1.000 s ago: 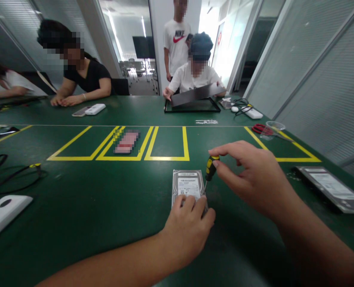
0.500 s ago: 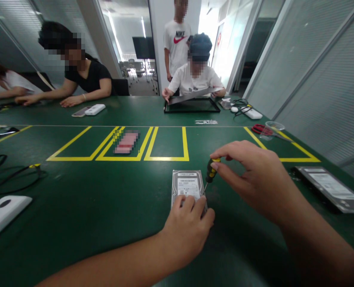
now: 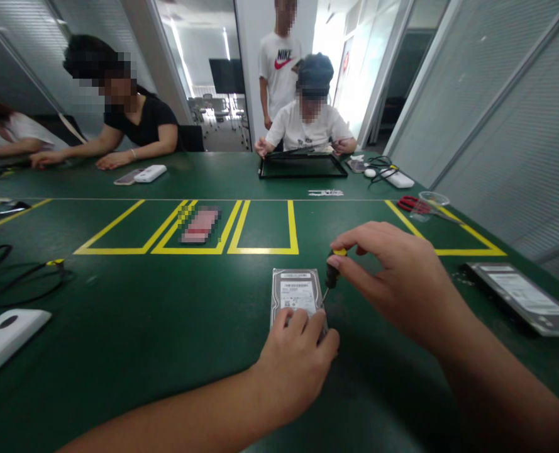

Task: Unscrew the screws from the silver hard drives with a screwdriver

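Observation:
A silver hard drive (image 3: 294,288) with a white label lies flat on the green table (image 3: 175,352). My left hand (image 3: 300,358) grips its near end, fingers over the top and thumb at the right side, hiding that part. Between the thumb and fingertips of my right hand (image 3: 397,277) is a short screwdriver (image 3: 332,272) with a black and yellow handle. The screwdriver leans, its shaft pointing down to the drive's right edge, close to my left fingers. Exactly what the tip touches is too small to make out.
Another hard drive (image 3: 524,296) lies at the right, with small bits beside it. Red-handled scissors (image 3: 411,204) and a clear plastic cup (image 3: 432,204) are beyond. A white device (image 3: 8,340) and black cable (image 3: 19,283) are left. Across the table a person (image 3: 310,119) handles a black frame (image 3: 302,175).
The screwdriver handle has turned slightly between my right fingers, showing less yellow. My left hand and the drive keep their places. Across the table, the person's grey sheet has tipped lower.

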A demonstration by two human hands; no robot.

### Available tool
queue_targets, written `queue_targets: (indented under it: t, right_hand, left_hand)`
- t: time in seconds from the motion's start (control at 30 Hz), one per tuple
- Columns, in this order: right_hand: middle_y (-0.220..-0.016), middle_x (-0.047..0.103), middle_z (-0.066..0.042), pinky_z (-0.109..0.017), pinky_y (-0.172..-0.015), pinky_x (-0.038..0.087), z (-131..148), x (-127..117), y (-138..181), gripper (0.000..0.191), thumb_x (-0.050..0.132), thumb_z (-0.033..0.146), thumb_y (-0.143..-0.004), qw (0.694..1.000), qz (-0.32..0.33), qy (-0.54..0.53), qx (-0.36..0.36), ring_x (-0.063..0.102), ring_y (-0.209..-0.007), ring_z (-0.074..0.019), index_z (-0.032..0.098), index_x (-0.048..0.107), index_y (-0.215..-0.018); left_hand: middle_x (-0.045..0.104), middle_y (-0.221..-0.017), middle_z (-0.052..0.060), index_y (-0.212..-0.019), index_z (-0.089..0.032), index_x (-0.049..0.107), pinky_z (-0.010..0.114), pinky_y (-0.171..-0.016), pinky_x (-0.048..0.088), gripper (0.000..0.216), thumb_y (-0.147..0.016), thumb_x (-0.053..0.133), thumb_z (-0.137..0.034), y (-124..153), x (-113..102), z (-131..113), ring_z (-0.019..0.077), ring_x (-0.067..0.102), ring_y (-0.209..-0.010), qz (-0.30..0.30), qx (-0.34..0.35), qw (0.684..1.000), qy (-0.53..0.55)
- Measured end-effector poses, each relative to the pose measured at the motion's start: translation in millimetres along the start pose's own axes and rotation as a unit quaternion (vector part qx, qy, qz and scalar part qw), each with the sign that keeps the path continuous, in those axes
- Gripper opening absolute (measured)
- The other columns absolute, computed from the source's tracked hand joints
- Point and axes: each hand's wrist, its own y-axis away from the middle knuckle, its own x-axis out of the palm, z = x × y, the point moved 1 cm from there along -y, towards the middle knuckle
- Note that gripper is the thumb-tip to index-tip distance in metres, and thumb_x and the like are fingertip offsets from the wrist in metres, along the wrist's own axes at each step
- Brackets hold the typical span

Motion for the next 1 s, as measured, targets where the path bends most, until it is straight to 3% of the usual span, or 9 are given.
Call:
queue_targets:
  t: [0.13, 0.43, 0.63, 0.87, 1.0]
  right_hand:
    - [-0.094, 0.071, -0.004, -0.035, -0.075, 0.046, -0.8, -0.2, 1.2, 0.016, 0.059, 0.024, -0.088, 1.000, -0.014, -0.005, -0.002, 0.063, -0.085, -0.0209, 0.020, 0.068, -0.101]
    - [-0.091, 0.067, -0.003, -0.035, -0.075, 0.046, -1.7, 1.8, -1.8, 0.008, 0.063, 0.028, -0.089, 1.000, 0.016, -0.021, 0.008, 0.059, -0.086, -0.0212, 0.021, 0.067, -0.090]
    - [-0.097, 0.071, -0.004, -0.035, -0.075, 0.046, -2.7, 1.9, 1.3, 0.020, 0.058, 0.022, -0.089, 1.000, -0.007, -0.017, 0.007, 0.063, -0.087, -0.0213, 0.019, 0.069, -0.105]
    - [-0.094, 0.066, -0.005, -0.034, -0.076, 0.047, -2.0, 4.5, -2.4, 0.010, 0.063, 0.026, -0.088, 0.999, 0.007, -0.045, 0.009, 0.060, -0.088, -0.0207, 0.020, 0.068, -0.093]
    - [-0.093, 0.068, -0.004, -0.035, -0.076, 0.046, -3.7, 5.2, -1.0, 0.013, 0.060, 0.023, -0.089, 1.000, -0.002, -0.029, 0.004, 0.061, -0.087, -0.0211, 0.020, 0.068, -0.098]
  left_hand:
    - [0.060, -0.123, 0.008, -0.106, -0.022, 0.062, 0.049, -0.081, 0.044, 0.016, -0.096, 0.053, -0.031, 0.4, 0.9, 0.4, 0.0284, 0.052, -0.095, -0.006, 0.004, 1.000, -0.002]
    - [0.060, -0.123, 0.007, -0.106, -0.022, 0.061, 0.049, -0.080, 0.044, 0.018, -0.099, 0.047, -0.032, 0.9, -0.1, 0.0, 0.0282, 0.053, -0.095, -0.005, 0.001, 1.000, -0.001]
    - [0.060, -0.124, 0.007, -0.106, -0.022, 0.061, 0.049, -0.080, 0.044, 0.017, -0.099, 0.049, -0.032, 0.4, 1.1, -0.1, 0.0282, 0.052, -0.095, -0.007, 0.003, 1.000, -0.001]
    - [0.059, -0.125, 0.007, -0.106, -0.022, 0.061, 0.048, -0.081, 0.043, 0.016, -0.096, 0.053, -0.031, -0.2, 0.6, -0.1, 0.0278, 0.053, -0.095, 0.000, 0.003, 1.000, -0.008]
    - [0.060, -0.124, 0.006, -0.106, -0.023, 0.061, 0.048, -0.081, 0.043, 0.016, -0.095, 0.055, -0.032, -0.3, 1.2, -0.1, 0.0277, 0.053, -0.095, -0.007, 0.004, 1.000, -0.010]
